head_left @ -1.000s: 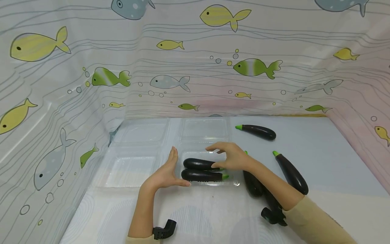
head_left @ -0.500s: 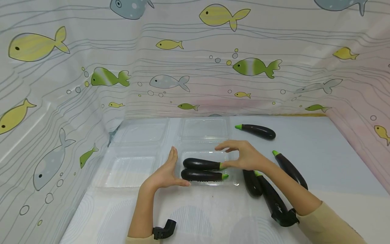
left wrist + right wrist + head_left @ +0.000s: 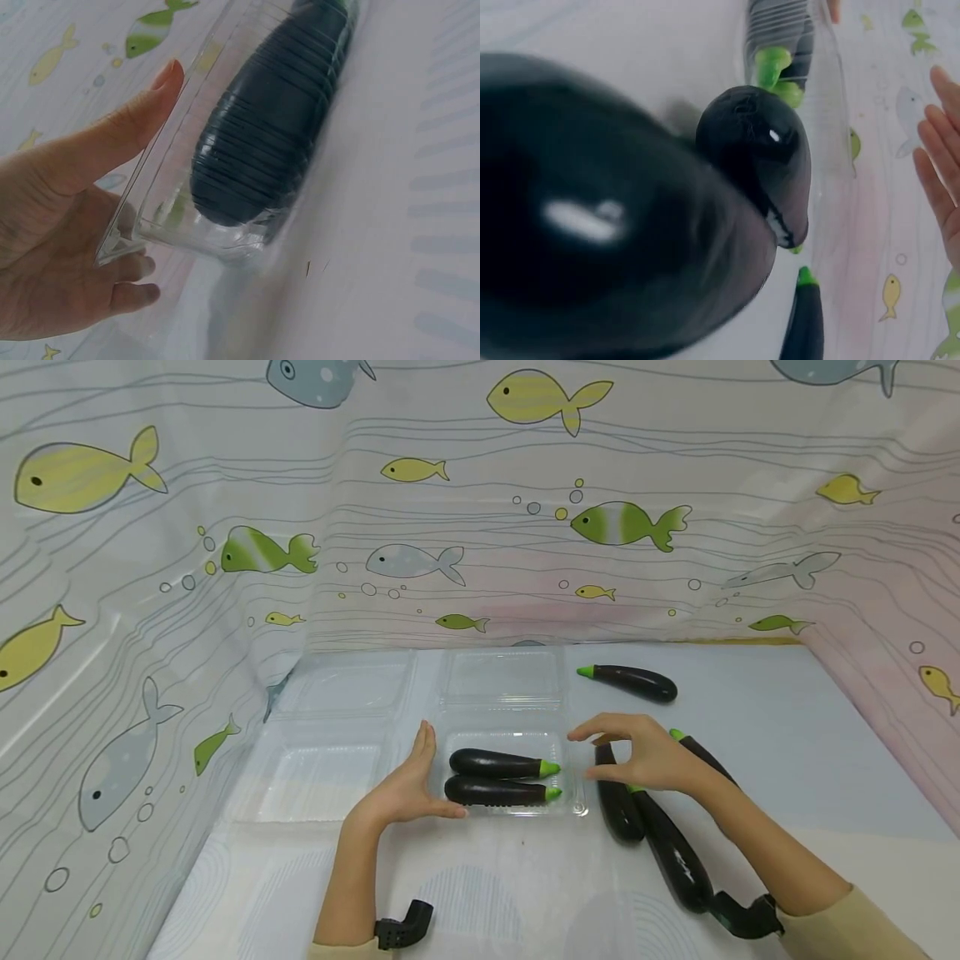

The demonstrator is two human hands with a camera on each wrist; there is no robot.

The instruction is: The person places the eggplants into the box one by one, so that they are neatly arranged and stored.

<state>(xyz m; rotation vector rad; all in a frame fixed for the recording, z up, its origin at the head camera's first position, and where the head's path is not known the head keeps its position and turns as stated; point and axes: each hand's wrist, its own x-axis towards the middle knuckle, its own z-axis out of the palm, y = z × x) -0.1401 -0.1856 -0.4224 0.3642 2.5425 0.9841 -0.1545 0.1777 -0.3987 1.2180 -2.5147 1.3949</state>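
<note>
Two dark eggplants (image 3: 491, 763) with green tips lie side by side in a clear plastic clamshell box (image 3: 525, 741), its lid folded back. At the box's left end rests my left hand (image 3: 401, 789), fingers straight and thumb spread along the near corner. In the left wrist view the left hand (image 3: 67, 187) touches the clear wall, with an eggplant (image 3: 262, 120) inside. My right hand (image 3: 645, 756) is just right of the box, above a loose eggplant (image 3: 618, 806), thumb and fingers apart and holding nothing. The right wrist view shows the right hand (image 3: 946, 165) only in part.
Another clear box (image 3: 322, 785), lid back, stands at the left. Loose eggplants lie on the right: one in front (image 3: 675, 852), one behind my forearm (image 3: 701, 752) and one at the back (image 3: 630, 682). A fish-printed sheet (image 3: 525, 577) rises behind the table.
My right hand has let go of the upper eggplant's green tip and moved right, out of the box. The left hand has stayed at the box's left end.
</note>
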